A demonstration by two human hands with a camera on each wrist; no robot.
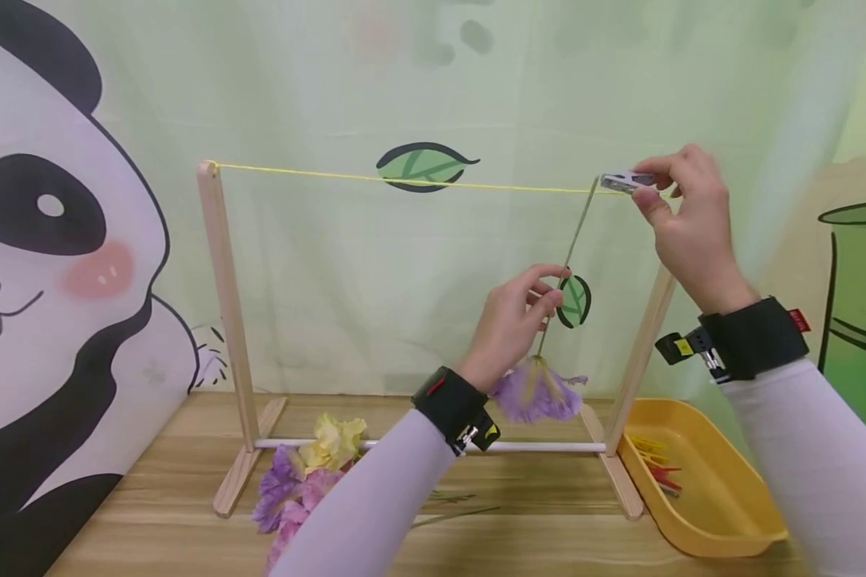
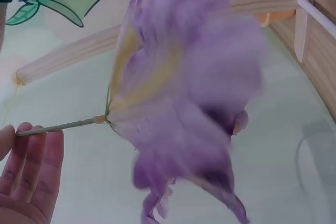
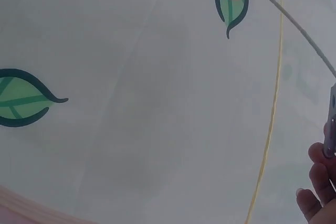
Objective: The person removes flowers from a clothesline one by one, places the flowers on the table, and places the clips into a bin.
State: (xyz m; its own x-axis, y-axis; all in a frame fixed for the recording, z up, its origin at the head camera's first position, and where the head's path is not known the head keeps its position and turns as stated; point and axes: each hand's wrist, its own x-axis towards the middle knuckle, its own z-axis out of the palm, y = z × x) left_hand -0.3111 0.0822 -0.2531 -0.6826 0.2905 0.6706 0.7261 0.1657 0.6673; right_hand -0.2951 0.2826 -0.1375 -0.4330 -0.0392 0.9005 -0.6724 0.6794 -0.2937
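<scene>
My left hand [image 1: 515, 316] pinches the thin green stem [image 1: 583, 216] of a purple artificial flower [image 1: 537, 391], which hangs head down below the fingers. The stem's tip rises to the yellow string [image 1: 317, 174], crossing it near its right end. In my right hand [image 1: 693, 212] is a grey clothespin [image 1: 626, 182], gripped between thumb and fingers, its nose right beside the stem tip at the string. The left wrist view shows the ruffled purple petals [image 2: 194, 77] close up, with the stem [image 2: 68, 126] between thumb and fingers. At the right wrist view's edge, the clothespin [image 3: 331, 124] meets the stem end.
A wooden frame [image 1: 227, 304] with a white crossbar [image 1: 570, 447] holds the string. Yellow, pink and purple flowers [image 1: 332, 441] lie on the wooden table [image 1: 151, 513] at front left. A yellow tray [image 1: 722, 473] at right contains several red and yellow clothespins [image 1: 657, 461].
</scene>
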